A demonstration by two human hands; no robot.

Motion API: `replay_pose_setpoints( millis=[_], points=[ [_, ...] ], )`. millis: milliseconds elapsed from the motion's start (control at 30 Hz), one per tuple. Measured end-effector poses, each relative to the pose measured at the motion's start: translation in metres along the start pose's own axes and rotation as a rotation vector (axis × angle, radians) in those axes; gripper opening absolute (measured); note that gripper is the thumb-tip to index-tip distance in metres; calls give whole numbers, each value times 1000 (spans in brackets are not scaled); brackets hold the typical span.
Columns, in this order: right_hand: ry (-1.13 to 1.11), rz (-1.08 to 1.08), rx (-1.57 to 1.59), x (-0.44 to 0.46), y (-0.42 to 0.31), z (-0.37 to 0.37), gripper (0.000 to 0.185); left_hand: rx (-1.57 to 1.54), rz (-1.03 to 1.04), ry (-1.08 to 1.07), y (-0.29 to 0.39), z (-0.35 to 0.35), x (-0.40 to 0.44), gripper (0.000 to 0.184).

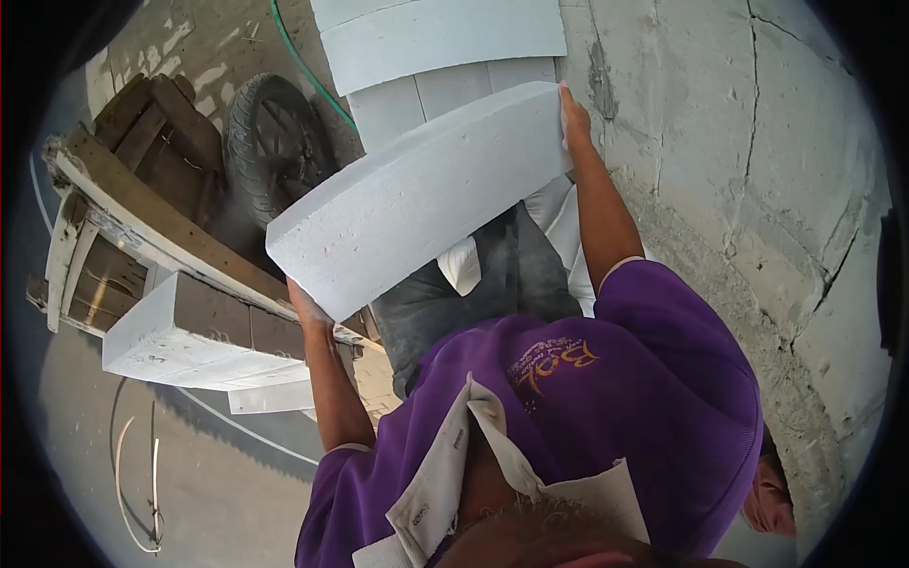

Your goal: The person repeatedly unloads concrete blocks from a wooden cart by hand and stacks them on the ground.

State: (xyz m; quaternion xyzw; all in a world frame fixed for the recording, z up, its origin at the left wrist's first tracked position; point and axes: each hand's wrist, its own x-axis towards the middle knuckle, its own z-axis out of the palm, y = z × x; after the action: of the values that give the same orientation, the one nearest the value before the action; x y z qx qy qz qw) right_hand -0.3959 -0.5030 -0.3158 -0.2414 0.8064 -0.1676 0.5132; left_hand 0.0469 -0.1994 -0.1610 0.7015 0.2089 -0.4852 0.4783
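A long white block is held up in front of my body, tilted so that its right end is higher in the view. My left hand presses against its lower left end, with the fingers partly hidden by the block. At the upper right end, my right hand lies along the short side of the block. Beyond it, more white blocks are stacked at the top of the view. Other white blocks rest on a wooden frame to the left.
A wheel with a black tyre stands at the left beside wooden boards. A green hose runs behind it. A cracked concrete wall fills the right side. Thin bent strips lie at the lower left.
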Motion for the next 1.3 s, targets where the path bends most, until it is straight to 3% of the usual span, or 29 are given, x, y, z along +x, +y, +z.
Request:
replay_pose_setpoints(
  millis=[167, 333, 433, 500, 567, 633, 700, 800, 867, 900, 967, 1000, 1100, 1300],
  points=[
    [219, -10, -229, 109, 53, 13, 91, 8, -158, -168, -67, 37, 162, 62],
    [245, -12, -235, 159, 58, 25, 88, 9, -172, -274, -96, 78, 273, 63],
    [180, -44, -243, 171, 59, 23, 87, 52, -188, -211, -101, 100, 317, 63],
    [163, -64, -248, 174, 56, 25, 87, 34, -180, -323, -107, 116, 342, 65],
    [239, -175, -334, 151, 63, 37, 88, 52, -264, -299, -109, 129, 359, 66],
    [455, -173, -397, 107, 74, 55, 91, 82, -266, -347, -107, 130, 369, 67],
    [367, 274, 90, 100, 110, 56, 95, 92, -167, -291, -109, 129, 371, 64],
    [313, 212, 332, 73, 124, 94, 96, 171, -128, -202, -116, 118, 384, 68],
    [419, 405, 658, 68, 122, 119, 91, 190, -120, -187, -111, 128, 378, 79],
    [404, 411, 650, 66, 125, 128, 91, 190, -140, -219, -112, 128, 382, 83],
    [371, 446, 934, 64, 132, 149, 84, 208, -150, -230, -112, 132, 385, 83],
    [173, 217, 919, 66, 134, 154, 75, 205, -140, -242, -119, 131, 393, 83],
    [207, 140, 875, 74, 134, 159, 70, 259, -53, -185, -144, 139, 420, 83],
    [179, 190, 634, 97, 152, 145, 68, 145, -201, -355, -160, 147, 428, 86]
  ],
)
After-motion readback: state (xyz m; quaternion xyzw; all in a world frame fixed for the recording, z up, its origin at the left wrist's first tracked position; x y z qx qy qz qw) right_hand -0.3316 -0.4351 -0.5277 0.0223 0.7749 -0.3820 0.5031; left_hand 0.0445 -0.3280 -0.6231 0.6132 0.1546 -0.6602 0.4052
